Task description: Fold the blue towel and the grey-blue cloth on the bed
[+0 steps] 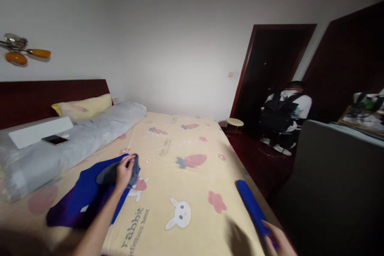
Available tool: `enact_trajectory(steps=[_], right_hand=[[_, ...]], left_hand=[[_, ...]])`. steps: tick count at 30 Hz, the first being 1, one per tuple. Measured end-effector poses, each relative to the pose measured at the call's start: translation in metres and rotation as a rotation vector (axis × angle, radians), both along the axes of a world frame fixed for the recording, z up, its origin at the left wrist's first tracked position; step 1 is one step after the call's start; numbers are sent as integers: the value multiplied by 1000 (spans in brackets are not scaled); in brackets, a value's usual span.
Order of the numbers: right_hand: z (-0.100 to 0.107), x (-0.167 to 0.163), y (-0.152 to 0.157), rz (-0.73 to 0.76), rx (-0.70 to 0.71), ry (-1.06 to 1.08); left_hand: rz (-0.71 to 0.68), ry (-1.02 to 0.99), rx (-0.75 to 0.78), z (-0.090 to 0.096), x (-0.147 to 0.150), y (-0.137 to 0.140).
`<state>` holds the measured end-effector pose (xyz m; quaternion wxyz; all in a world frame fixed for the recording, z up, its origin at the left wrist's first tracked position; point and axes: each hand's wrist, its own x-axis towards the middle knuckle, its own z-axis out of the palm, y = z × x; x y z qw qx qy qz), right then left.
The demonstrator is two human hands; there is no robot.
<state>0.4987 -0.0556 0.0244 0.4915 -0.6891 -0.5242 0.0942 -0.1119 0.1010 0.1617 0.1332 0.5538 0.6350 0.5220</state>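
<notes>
My left hand pinches a small grey cloth that lies on top of a spread blue garment on the left part of the bed. My right hand sits at the bottom right, at the bed's right edge, gripping the near end of a rolled blue cloth that lies along that edge. Both rest on a pale yellow bedsheet printed with rabbits and carrots.
A grey folded duvet with a phone and a white box lies by the headboard, beside a yellow pillow. A seated person is by the dark doorway, near a small stool. A grey chair back stands at right.
</notes>
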Motion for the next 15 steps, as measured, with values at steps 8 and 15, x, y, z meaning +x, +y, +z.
enact_trajectory(steps=[8, 15], right_hand=[[7, -251, 49, 610, -269, 365], [-35, -274, 36, 457, -240, 380]], left_hand=[[-393, -246, -235, -112, 191, -70], [-446, -433, -376, -168, 218, -101]])
